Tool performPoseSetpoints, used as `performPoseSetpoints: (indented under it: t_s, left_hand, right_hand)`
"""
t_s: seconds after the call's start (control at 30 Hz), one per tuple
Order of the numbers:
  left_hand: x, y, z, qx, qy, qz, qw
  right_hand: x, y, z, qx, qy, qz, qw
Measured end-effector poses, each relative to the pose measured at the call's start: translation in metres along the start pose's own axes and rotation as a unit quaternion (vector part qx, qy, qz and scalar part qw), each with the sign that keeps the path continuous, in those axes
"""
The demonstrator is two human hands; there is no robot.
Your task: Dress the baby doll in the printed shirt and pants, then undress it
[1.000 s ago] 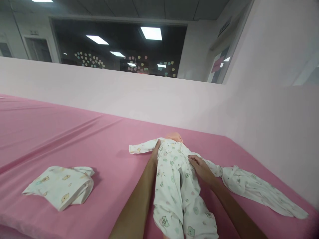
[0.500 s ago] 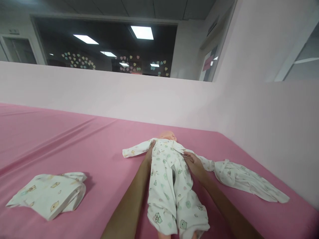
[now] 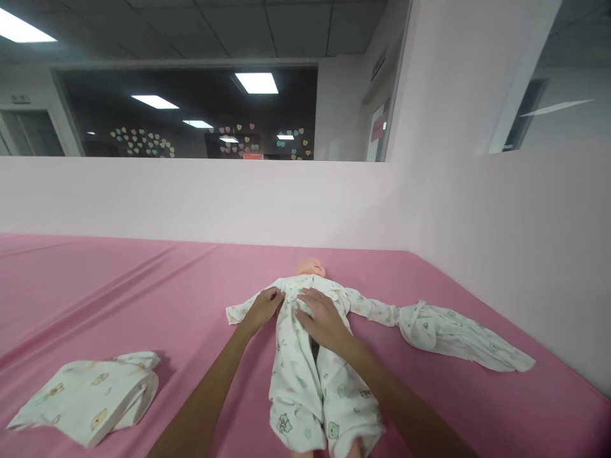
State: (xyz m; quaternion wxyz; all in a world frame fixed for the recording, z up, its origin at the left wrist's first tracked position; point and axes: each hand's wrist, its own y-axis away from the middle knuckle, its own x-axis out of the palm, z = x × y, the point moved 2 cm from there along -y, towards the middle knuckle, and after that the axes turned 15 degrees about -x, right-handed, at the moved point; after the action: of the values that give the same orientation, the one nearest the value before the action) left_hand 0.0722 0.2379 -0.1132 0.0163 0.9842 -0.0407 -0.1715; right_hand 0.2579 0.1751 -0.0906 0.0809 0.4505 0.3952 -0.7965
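Observation:
A doll (image 3: 310, 266) lies on its back, head toward the wall, in a white printed top (image 3: 367, 307) with both sleeves spread and white printed trousers (image 3: 296, 375). My left hand (image 3: 268, 304) is at the left side of the doll's chest, its fingers curled at the fabric edge; what they pinch, if anything, is too small to tell. Over the middle of the chest and waist, my right hand (image 3: 324, 318) rests with its fingers apart. The doll's feet are cut off by the lower frame edge.
A folded white printed cloth (image 3: 90, 394) lies at the lower left of the pink sheet (image 3: 191, 331). Another white garment (image 3: 465, 337) stretches out at the right, touching the sleeve end. A pale wall (image 3: 214, 200) with windows stands behind.
My right hand has moved left from the doll's side onto its front. My left hand has shifted slightly outward and its fingers have curled. The view has tilted up.

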Motion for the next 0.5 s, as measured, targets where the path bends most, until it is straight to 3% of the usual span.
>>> performPoseSetpoints:
  t_s: [0.17, 0.5]
  left_hand:
    - [0.006, -0.003, -0.006, 0.015, 0.031, -0.059, 0.998]
    - [-0.001, 0.019, -0.036, 0.06, 0.085, -0.141, 0.985]
  right_hand:
    - [0.01, 0.001, 0.015, -0.05, 0.077, -0.006, 0.996]
    - [0.008, -0.012, 0.028, -0.095, 0.001, 0.056, 0.994]
